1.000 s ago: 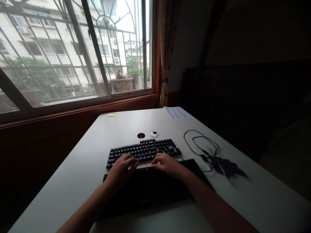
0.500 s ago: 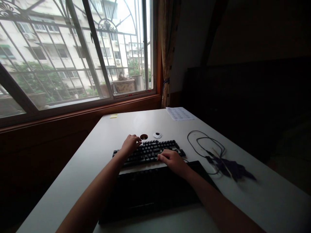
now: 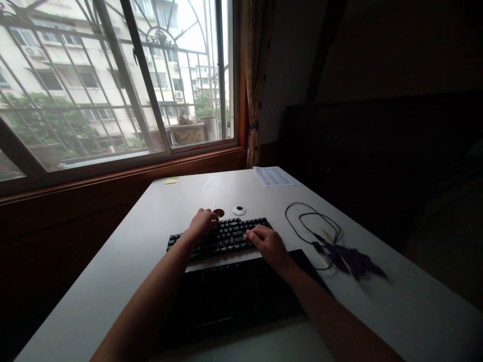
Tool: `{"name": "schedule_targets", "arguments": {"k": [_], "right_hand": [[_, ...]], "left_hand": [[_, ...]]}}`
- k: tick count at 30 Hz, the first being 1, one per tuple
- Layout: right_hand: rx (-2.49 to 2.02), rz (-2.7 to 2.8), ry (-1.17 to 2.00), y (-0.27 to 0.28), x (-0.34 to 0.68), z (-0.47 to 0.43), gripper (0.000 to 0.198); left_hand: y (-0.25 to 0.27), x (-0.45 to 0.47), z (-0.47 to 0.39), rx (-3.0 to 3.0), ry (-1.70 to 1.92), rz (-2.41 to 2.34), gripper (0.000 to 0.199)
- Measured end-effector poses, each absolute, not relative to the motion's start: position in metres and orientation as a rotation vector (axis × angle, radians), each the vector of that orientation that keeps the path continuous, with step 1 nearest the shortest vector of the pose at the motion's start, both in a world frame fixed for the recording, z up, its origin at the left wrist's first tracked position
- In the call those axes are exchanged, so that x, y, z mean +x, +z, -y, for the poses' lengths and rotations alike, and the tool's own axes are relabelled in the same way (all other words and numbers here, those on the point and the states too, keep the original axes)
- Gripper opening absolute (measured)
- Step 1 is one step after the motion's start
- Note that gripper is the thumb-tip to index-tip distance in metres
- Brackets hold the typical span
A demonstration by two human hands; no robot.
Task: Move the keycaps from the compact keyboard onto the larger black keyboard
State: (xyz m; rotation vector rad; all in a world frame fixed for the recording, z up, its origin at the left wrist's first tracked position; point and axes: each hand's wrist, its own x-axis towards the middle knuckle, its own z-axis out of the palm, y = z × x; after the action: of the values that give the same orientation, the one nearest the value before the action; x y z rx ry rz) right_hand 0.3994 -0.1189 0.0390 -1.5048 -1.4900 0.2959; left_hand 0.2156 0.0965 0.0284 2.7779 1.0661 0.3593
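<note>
A black keyboard (image 3: 226,242) lies on the white desk. Over its far left part, my left hand (image 3: 204,221) has bent fingers pressed on the keyboard's back edge. My right hand (image 3: 268,244) is over the right part of the keys, thumb and fingers closed together in a pinch. What the pinch holds, if anything, is too small and dark to make out. Between my forearms and in front of the keyboard lies a wide, flat black panel (image 3: 241,291), partly covered by my arms.
To the right are a looped black cable (image 3: 289,213) and a dark purple cloth (image 3: 362,264) with a thin stick (image 3: 349,264) on it. Behind the keyboard are a round desk hole (image 3: 219,213) and a white round cover (image 3: 239,210). Printed paper (image 3: 274,177) and yellow notes (image 3: 171,180) lie farther back.
The view has turned slightly right, so the desk things sit farther left. Relative to the keyboard, both hands have shifted a little to the right; the right one is also slightly farther away.
</note>
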Motion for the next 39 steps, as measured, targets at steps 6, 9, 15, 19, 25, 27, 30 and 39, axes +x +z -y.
{"name": "schedule_targets", "arguments": {"k": [6,9,15,19,25,27,30,39], "right_hand": [[-1.517,1.488,0.303,0.041,0.398,0.121,0.033],[-1.521,1.481,0.294,0.042,0.398,0.121,0.034],[-1.53,1.452,0.268,0.043,0.402,0.12,0.035],[-1.539,1.476,0.225,0.043,0.404,0.12,0.035],[-1.438,1.685,0.283,0.046,0.399,0.124,0.032],[-1.354,1.791,0.368,0.046,0.395,0.127,0.029],[-1.249,1.902,0.478,0.047,0.387,0.131,0.022],[-1.011,1.988,0.526,0.034,0.376,0.129,0.02]], "left_hand": [[0.029,0.213,-0.1,2.751,0.403,-1.076,0.009],[0.034,0.206,-0.1,2.742,0.48,-1.106,0.011],[0.051,0.183,-0.08,2.729,0.669,-1.068,0.013],[0.057,0.168,-0.044,2.721,0.733,-0.962,0.013],[0.048,0.154,0.027,2.505,0.826,-0.681,0.011],[0.044,0.151,0.044,2.412,0.813,-0.67,0.013],[0.042,0.148,0.058,2.318,0.775,-0.667,0.014],[0.039,0.15,0.062,2.161,0.75,-0.7,0.02]]}}
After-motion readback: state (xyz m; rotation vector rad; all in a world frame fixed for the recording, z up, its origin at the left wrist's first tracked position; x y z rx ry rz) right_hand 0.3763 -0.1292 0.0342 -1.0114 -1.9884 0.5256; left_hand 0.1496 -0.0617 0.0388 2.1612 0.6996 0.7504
